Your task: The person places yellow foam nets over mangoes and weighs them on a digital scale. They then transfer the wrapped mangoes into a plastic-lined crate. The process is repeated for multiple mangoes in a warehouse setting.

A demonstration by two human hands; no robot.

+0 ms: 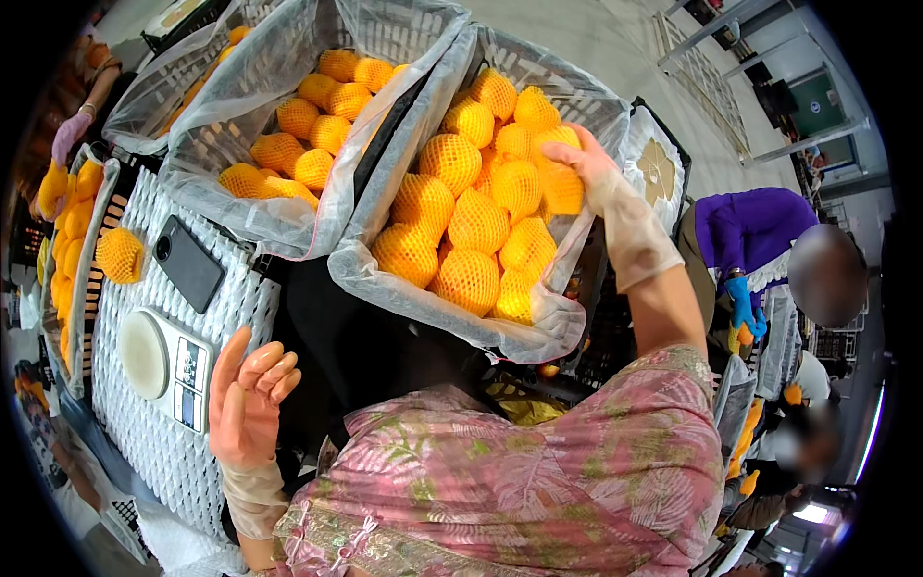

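My right hand [595, 159], in a translucent glove, is at the far right corner of a lined crate [461, 328]. Its thumb and fingers close around a fruit in a yellow-orange foam net [562, 189], and part of the grip is hidden. Several more netted fruits [479, 220] fill that crate in layers. My left hand [249, 411], gloved too, is raised with its index finger extended and the others loosely bent, holding nothing. Right beside it lies a white digital kitchen scale [162, 360] with a bare round plate.
White foam netting [119, 418] covers the surface at left, bearing a dark smartphone [187, 263] and one netted fruit [120, 255]. A second lined crate [245, 216] of fruit adjoins mine. Across stands a co-worker's gloved hand [68, 137]; a person in purple [750, 231] bends at right.
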